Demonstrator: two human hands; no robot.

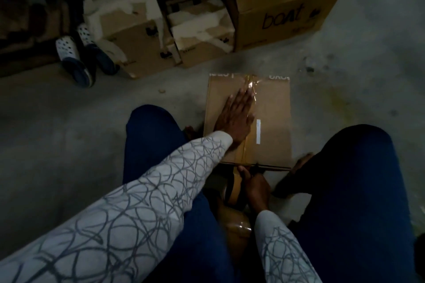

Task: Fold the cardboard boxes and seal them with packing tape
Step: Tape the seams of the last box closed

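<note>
A closed brown cardboard box (pixel 272 110) lies on the concrete floor between my knees. A strip of clear packing tape (pixel 251 86) runs along its middle seam. My left hand (pixel 235 118) lies flat on the box top, fingers straight, pressing on the tape. At the box's near edge my right hand (pixel 255 187) grips a brown tape roll (pixel 234 190), with the tape leading up onto the box. A second roll of tape (pixel 236 225) sits just below it, partly hidden by my sleeve.
Three worn cardboard boxes stand in a row at the back: a torn one (pixel 128 32), a middle one (pixel 202 34), and a large one printed "boat" (pixel 282 11). A pair of white and blue clogs (pixel 76 57) lies at the left. My knees flank the box.
</note>
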